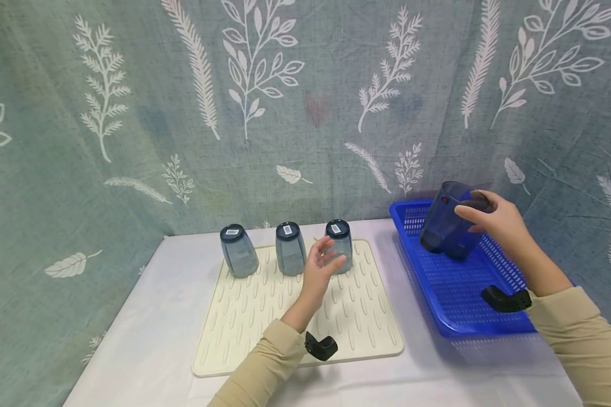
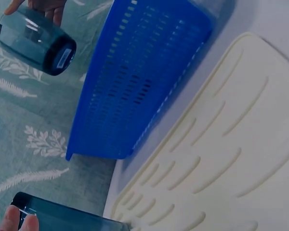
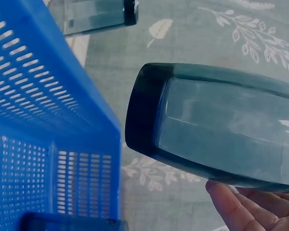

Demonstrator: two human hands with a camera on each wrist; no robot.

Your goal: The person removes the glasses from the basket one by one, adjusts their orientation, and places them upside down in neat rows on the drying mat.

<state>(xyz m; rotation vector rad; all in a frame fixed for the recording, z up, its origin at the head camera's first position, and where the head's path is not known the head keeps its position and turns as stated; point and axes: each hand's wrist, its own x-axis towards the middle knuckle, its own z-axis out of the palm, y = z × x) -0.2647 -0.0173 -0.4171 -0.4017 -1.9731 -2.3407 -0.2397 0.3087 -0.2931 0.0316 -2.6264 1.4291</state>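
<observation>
My right hand (image 1: 499,220) grips a blue-tinted glass tumbler (image 1: 438,223) by its upper part, tilted over the blue basket (image 1: 427,288). In the right wrist view this tumbler's thick dark base points toward the basket. Another tumbler (image 3: 67,222) lies low in the basket, mostly cut off by that frame. My left hand (image 1: 319,271) hovers with loosely bent fingers and thumb apart, holding nothing, in front of the right-hand tumbler (image 1: 342,249) on the cream mat (image 1: 295,316). A middle tumbler (image 1: 290,251) and a left tumbler (image 1: 240,254) complete the row, all upside down with labelled bases.
The ridged mat lies on a white-covered table (image 1: 147,328), left of the perforated basket. A green leaf-patterned cloth (image 1: 315,113) hangs behind and along both sides. The basket's raised rim stands between the mat and its inside.
</observation>
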